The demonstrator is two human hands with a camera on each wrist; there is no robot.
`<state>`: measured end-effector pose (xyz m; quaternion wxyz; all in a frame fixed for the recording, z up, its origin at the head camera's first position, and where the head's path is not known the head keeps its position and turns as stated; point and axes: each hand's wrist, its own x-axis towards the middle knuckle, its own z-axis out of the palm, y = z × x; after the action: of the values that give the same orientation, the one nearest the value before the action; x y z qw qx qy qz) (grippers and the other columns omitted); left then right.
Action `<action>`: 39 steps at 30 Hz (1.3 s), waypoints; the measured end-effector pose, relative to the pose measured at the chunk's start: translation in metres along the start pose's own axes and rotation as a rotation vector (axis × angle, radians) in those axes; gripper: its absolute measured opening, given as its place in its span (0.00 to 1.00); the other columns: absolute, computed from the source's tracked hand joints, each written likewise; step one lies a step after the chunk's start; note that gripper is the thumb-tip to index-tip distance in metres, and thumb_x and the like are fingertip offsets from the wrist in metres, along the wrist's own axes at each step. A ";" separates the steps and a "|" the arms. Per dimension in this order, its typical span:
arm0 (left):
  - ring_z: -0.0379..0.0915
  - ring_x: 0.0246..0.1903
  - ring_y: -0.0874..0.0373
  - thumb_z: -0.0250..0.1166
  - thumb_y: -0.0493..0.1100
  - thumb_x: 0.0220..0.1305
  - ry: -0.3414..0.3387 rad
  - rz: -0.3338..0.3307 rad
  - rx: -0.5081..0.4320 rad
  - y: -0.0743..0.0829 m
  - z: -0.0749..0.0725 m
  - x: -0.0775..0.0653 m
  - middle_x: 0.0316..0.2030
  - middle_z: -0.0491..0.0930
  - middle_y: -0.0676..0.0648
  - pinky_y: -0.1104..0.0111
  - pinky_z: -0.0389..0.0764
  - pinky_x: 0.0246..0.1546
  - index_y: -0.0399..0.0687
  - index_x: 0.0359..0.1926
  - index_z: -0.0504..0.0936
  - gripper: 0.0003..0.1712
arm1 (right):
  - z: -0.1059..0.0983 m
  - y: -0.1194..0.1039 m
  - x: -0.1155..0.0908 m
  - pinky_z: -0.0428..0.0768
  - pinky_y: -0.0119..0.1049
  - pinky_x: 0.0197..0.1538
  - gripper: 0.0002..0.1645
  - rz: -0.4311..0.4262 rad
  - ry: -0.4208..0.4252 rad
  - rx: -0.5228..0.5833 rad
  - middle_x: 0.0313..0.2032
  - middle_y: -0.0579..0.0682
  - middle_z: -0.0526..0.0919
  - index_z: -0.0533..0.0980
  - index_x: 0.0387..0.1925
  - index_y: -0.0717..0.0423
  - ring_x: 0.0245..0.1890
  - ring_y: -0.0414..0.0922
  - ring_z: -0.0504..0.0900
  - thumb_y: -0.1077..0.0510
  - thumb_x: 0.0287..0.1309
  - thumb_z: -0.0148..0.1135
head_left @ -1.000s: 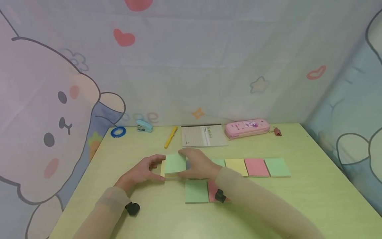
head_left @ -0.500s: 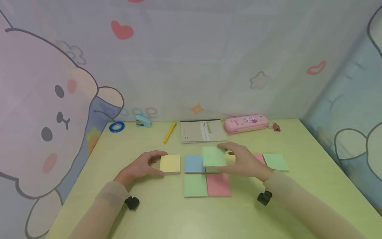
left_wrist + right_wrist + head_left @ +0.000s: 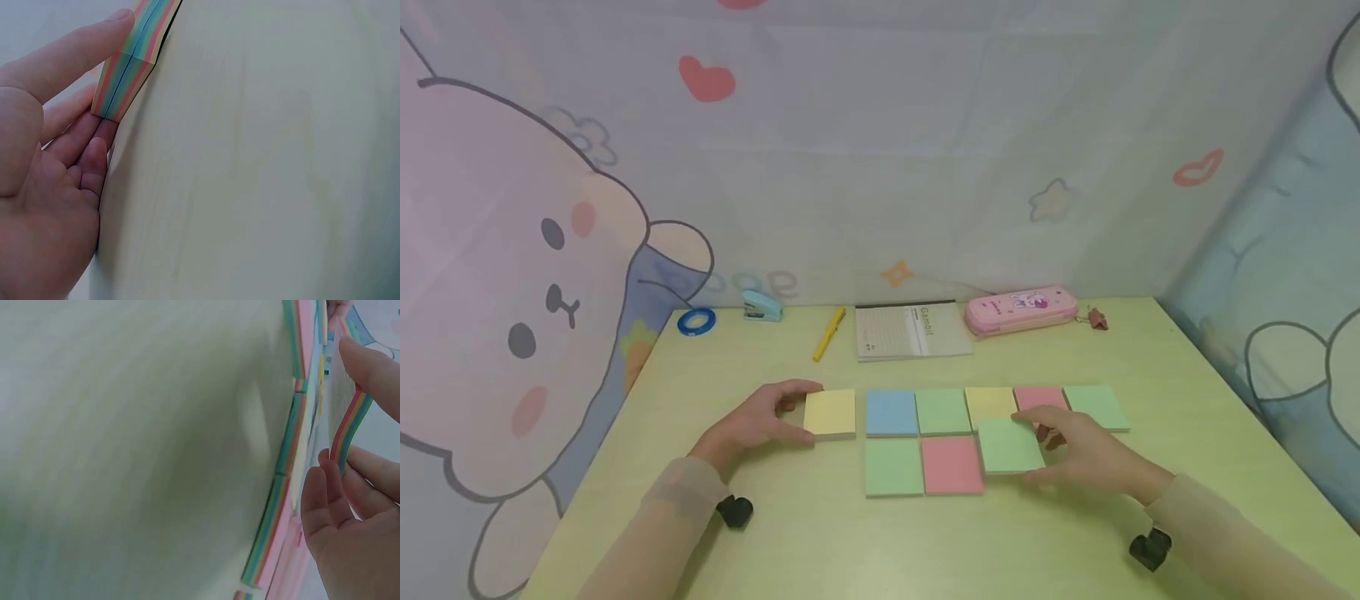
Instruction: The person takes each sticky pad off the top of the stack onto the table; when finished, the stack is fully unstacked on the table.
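Observation:
In the head view my left hand grips the left edge of a yellow-topped sticky note stack. Striped, many-coloured sides of that stack show between thumb and fingers in the left wrist view. My right hand pinches a green-topped sticky note pad just right of a pink pad in the front row. The held pad appears raised and has striped edges in the right wrist view. Beside the pink pad lies another green pad.
A back row holds blue, green, yellow, pink and green pads. Along the far edge are blue tape, a stapler, a yellow pen, a notebook, a pink pencil case and a clip.
My right hand has lifted the green pad off the yellow stack and carried it right, over the back row, then toward me beside the front pink pad. The left hand stays on the yellow stack.

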<state>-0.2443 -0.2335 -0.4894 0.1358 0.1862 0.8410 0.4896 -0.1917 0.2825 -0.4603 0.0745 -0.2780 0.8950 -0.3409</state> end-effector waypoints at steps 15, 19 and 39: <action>0.66 0.68 0.40 0.84 0.41 0.51 -0.005 -0.031 -0.023 -0.003 0.002 0.001 0.71 0.73 0.43 0.45 0.61 0.71 0.47 0.72 0.76 0.47 | 0.018 0.015 -0.022 0.81 0.37 0.52 0.50 -0.072 -0.006 -0.112 0.56 0.45 0.80 0.73 0.69 0.60 0.47 0.38 0.76 0.40 0.53 0.82; 0.66 0.68 0.41 0.85 0.41 0.50 0.001 -0.033 -0.032 -0.002 0.001 0.000 0.71 0.73 0.44 0.46 0.61 0.71 0.48 0.72 0.76 0.47 | 0.016 0.017 -0.023 0.81 0.36 0.49 0.48 -0.071 0.007 -0.126 0.55 0.46 0.78 0.73 0.69 0.60 0.45 0.39 0.76 0.40 0.54 0.81; 0.67 0.66 0.42 0.84 0.41 0.52 -0.001 -0.020 0.004 -0.002 -0.001 0.000 0.70 0.74 0.42 0.48 0.63 0.70 0.45 0.71 0.76 0.46 | 0.020 0.011 -0.013 0.80 0.34 0.48 0.45 -0.028 0.005 -0.132 0.55 0.48 0.78 0.77 0.66 0.60 0.46 0.39 0.77 0.41 0.53 0.82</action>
<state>-0.2447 -0.2352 -0.4903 0.1408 0.1781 0.8437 0.4864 -0.1791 0.2851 -0.4839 0.0491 -0.2938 0.9118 -0.2826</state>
